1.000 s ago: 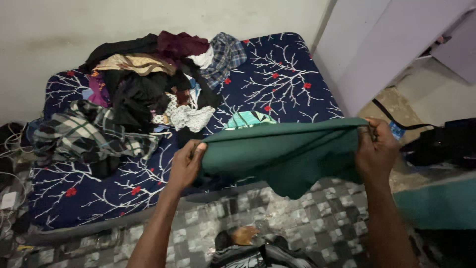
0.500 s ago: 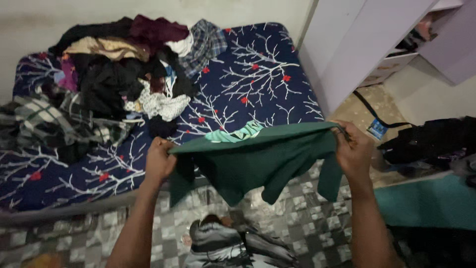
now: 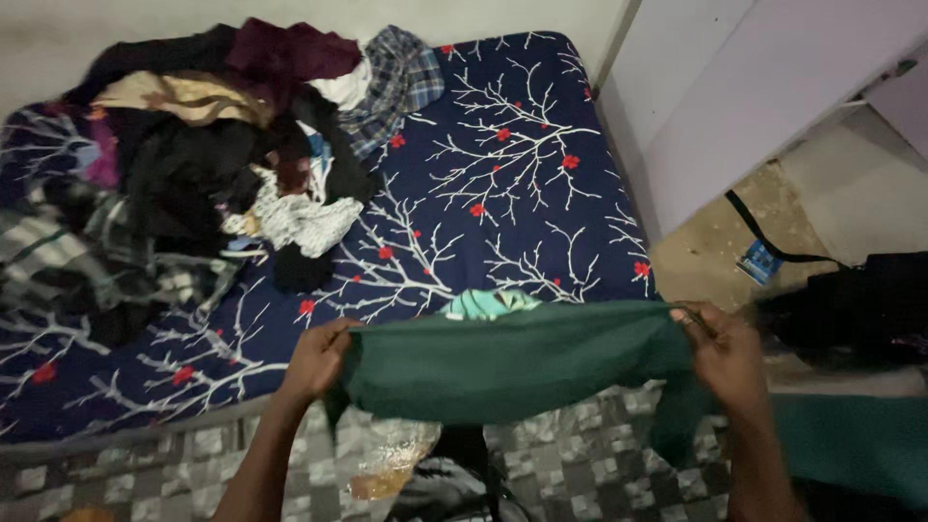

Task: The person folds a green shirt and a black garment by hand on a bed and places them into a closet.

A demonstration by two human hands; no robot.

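Green garment (image 3: 512,362) stretched flat between left hand (image 3: 317,360) and right hand (image 3: 727,353), both pinched closed on its top edge; since a second ago lowered, hanging fold gathered; mattress (image 3: 541,208) at 12 o'clock, clothes pile (image 3: 222,164) at 10.

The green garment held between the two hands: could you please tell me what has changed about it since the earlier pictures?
The green garment has come down to the mattress edge, and its hanging part is now gathered into a shorter band. The left hand and right hand have moved lower. Both hands still grip its top edge; the clothes pile stays put.
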